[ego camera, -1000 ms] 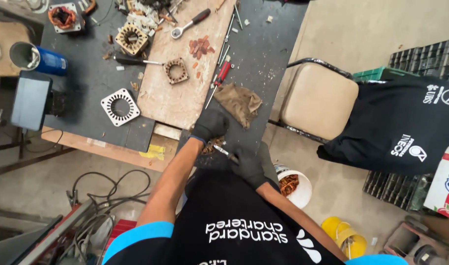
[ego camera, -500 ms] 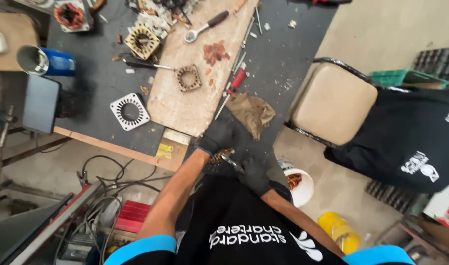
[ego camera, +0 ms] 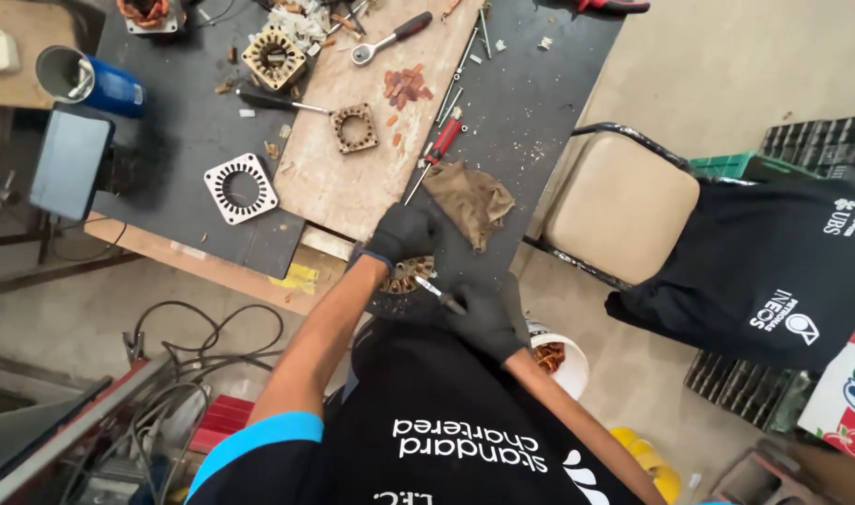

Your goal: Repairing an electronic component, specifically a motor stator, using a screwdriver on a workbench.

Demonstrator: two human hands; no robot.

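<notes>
Stator core (ego camera: 407, 277), round with copper windings, sits at the near edge of the dark tabletop (ego camera: 530, 112), mostly hidden beneath the left hand (ego camera: 404, 234). Left hand, black-gloved, is clamped down over the core's top. Right hand (ego camera: 488, 316), also gloved, is closed around a thin metal tool (ego camera: 431, 289) whose tip points into the core. Brown rag (ego camera: 471, 199) lies just beyond the left hand; red-handled screwdriver (ego camera: 437, 154) rests beside it on the wooden board (ego camera: 352, 178). White bucket (ego camera: 563, 360) stands below the table edge, near the right wrist.
</notes>
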